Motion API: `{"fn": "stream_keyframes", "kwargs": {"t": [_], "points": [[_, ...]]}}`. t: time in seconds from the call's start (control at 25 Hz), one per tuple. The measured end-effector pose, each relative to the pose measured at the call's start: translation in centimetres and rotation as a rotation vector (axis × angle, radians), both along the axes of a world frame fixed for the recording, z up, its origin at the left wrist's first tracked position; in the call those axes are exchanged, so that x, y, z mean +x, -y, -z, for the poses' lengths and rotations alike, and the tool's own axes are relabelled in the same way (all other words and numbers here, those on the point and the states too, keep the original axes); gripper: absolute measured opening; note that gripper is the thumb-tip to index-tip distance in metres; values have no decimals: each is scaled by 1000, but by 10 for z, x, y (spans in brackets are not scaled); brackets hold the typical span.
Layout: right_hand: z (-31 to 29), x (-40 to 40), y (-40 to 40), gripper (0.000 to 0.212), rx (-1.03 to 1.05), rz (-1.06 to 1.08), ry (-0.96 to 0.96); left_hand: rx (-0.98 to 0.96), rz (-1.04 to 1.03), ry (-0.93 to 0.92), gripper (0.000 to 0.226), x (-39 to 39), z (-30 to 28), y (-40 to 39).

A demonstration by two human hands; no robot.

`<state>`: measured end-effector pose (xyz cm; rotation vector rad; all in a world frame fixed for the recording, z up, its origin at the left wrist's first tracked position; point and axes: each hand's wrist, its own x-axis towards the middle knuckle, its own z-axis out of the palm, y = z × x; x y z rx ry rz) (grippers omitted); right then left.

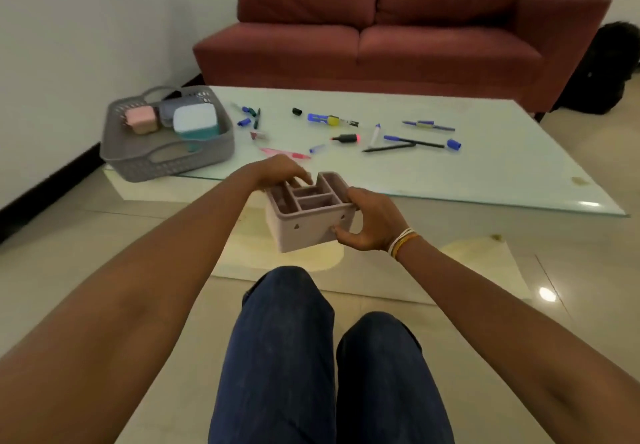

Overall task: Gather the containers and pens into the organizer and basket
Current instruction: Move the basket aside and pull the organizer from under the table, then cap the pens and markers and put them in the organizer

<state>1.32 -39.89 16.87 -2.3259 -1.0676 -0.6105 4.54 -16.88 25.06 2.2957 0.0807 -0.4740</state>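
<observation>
Containers: pink box (pixel 140 119) and teal-lidded box (pixel 195 123) already in grey basket (pixel 166 157); pens (pixel 412 142) scattered on glass table (pixel 502 152), none stowed; empty compartmented organizer (pixel 308 215) in mid-air before table, gripped by left hand (pixel 280 171) and right hand (pixel 367 223), fingers curled over rims.

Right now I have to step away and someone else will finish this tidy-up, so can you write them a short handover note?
Left hand grips the far left rim and right hand grips the near right corner of the pale pink compartmented plastic organizer, held in the air before the glass coffee table; its visible compartments look empty.
Done: pink-lidded box and white-lidded teal box sit in the grey perforated basket at the table's left end.
Left: set the organizer down, then gather the scattered pens and markers into it.
</observation>
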Motion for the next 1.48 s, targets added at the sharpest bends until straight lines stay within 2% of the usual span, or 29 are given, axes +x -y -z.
{"fn": "stream_keyframes", "kwargs": {"t": [0.12,0.24,0.32,0.48,0.6,0.68,0.8,1.0,1.16,1.32,1.4,1.48], "points": [[-34,24,-22,46,-62,-77,83,-173,-157,-359,38,-9,-15,-39],[-62,52,-37,41,-77,-66,23,-352,-207,-461,27,-7,-15,-51],[-69,66,-46,38,-8,40,-104,-498,-288,-440,25,-3,-11,-45],[-62,84,-63,22,396,125,-527,-718,-407,-330,26,18,-8,-23],[-64,98,-59,39,575,128,-889,-744,-420,-338,19,29,-5,-5],[-68,107,-50,35,515,137,-994,-687,-348,-403,22,37,-4,4],[-73,124,-33,11,456,167,-967,-522,-217,-491,42,45,-2,8],[-73,142,-7,19,435,244,-868,-540,-94,-429,53,52,11,21],[-74,149,12,28,453,286,-772,-600,40,-442,41,58,19,38],[-75,150,43,32,369,404,-732,-531,129,-470,27,63,16,53],[-81,151,62,32,371,450,-719,-421,101,-395,23,66,17,61],[-86,153,86,28,429,485,-731,-318,35,-229,20,73,21,67]]}}
